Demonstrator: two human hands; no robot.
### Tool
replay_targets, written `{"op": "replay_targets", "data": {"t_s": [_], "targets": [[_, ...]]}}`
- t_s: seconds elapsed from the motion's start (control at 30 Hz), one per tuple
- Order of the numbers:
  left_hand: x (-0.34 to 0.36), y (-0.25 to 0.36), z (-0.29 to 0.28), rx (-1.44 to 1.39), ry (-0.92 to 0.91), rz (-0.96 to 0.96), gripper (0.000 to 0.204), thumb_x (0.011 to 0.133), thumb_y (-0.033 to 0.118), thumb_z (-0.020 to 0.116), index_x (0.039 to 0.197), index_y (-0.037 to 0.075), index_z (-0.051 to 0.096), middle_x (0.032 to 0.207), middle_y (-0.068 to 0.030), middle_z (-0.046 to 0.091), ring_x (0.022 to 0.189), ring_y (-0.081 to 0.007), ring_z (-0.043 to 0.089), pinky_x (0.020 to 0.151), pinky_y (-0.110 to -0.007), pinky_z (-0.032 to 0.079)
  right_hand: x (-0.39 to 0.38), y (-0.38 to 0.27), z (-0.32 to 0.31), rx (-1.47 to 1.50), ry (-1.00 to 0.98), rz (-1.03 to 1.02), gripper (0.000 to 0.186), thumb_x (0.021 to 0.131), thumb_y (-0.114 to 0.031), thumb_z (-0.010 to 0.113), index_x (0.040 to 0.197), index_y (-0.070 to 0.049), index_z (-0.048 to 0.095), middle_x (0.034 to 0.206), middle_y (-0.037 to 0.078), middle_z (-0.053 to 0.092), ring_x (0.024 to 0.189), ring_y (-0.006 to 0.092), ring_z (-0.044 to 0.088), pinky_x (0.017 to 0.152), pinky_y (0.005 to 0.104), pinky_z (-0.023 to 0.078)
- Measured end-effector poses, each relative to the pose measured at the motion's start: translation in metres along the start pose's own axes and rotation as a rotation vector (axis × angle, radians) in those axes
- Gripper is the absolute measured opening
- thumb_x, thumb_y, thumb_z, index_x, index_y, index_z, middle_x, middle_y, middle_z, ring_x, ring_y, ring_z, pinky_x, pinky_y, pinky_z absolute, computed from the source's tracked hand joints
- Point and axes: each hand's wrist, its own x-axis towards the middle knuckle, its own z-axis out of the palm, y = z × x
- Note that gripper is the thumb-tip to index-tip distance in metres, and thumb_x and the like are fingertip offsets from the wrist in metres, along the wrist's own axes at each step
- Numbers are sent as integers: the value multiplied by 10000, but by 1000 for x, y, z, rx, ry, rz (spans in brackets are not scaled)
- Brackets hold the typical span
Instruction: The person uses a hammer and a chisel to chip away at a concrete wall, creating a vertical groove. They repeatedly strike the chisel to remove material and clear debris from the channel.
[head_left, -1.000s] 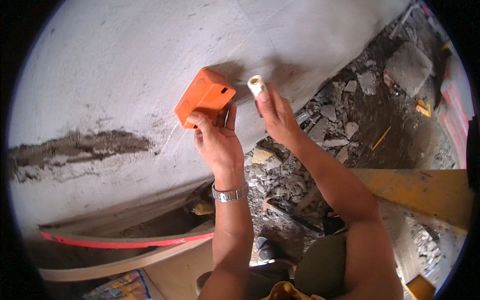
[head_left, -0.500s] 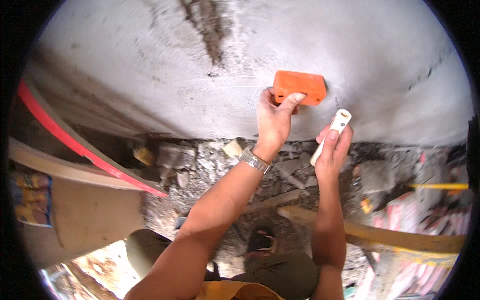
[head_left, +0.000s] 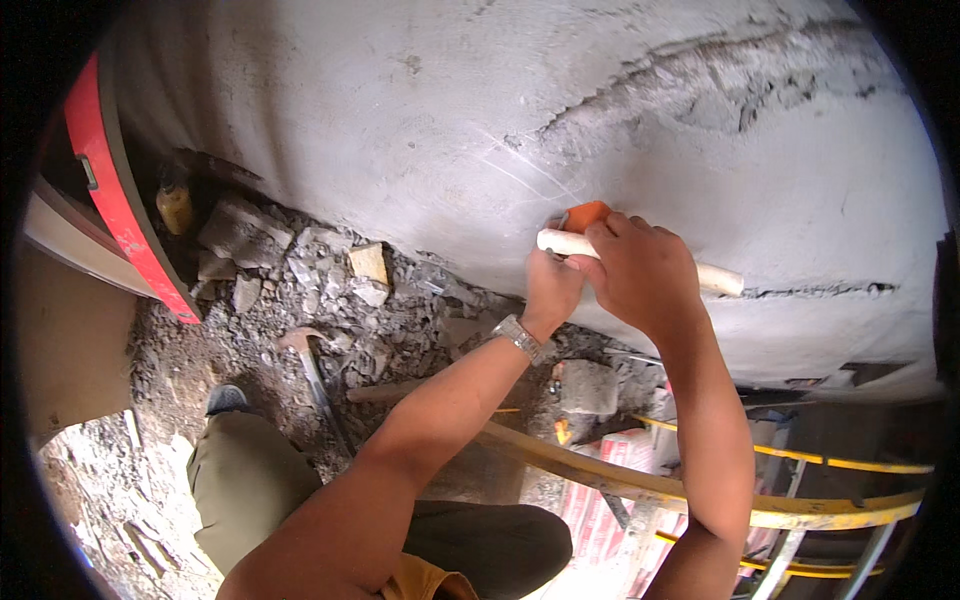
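Note:
Against the grey plastered wall (head_left: 420, 120), my left hand (head_left: 553, 292) is closed on an orange plastic electrical box (head_left: 587, 214); most of the box is hidden behind my hands. My right hand (head_left: 650, 265) wraps round the pale handle of a marking tool (head_left: 722, 279). A thin metal tip shows at the tool's left end, beside the box's left edge. Thin scratched lines (head_left: 520, 168) run across the plaster just up and left of the box. My left wrist carries a metal-band watch (head_left: 517, 338).
A red spirit level (head_left: 112, 185) leans at the left. A claw hammer (head_left: 318, 378) lies on rubble at the wall's foot, near a yellowish block (head_left: 369, 263). A yellow ladder (head_left: 640, 484) spans the lower right. A rough chased groove (head_left: 700, 90) crosses the wall.
My right hand has brought the tool up to the box and turned it sideways. The box has tilted and is now largely covered. My view has swung, bringing the hammer into sight.

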Motion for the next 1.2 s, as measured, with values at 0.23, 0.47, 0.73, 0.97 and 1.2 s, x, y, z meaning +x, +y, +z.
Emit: {"op": "replay_targets", "data": {"t_s": [0.23,0.47,0.73,0.97,1.2], "targets": [[2,9,0,-25,61,-1,263,862,27,686,1116,5,621,965,-120,733,879,-217,695,787,-347,538,19,-7,-4,-114,-103,-22,310,910,-353,675,1055,-79,675,1063,95,680,946,266,690,789,394,562],[0,14,-1,-15,33,-166,175,946,111,652,1078,-4,651,964,-108,733,879,-194,686,758,-353,534,34,-12,-15,-138,-201,-2,304,904,-323,690,1095,-88,674,1117,108,676,989,282,691,804,414,566],[2,10,-1,-48,76,-70,168,895,37,678,1060,3,677,950,-144,739,861,-276,711,756,-362,549,51,-13,-22,-195,-307,-40,306,917,-338,673,1088,-84,688,1154,106,678,1001,305,688,846,424,559],[1,14,-1,-23,72,-67,234,888,39,697,1119,9,667,986,-125,738,893,-223,708,777,-339,552,56,-13,-27,-174,-345,-35,310,931,-374,654,1055,-97,718,1048,94,692,986,283,692,851,411,551],[5,0,5,-195,49,-145,279,850,60,766,1094,-2,645,998,-119,736,879,-183,698,789,-322,554,46,-6,-37,-199,-254,-47,316,935,-379,646,1057,-99,726,1033,81,693,980,284,690,825,414,556]]}}
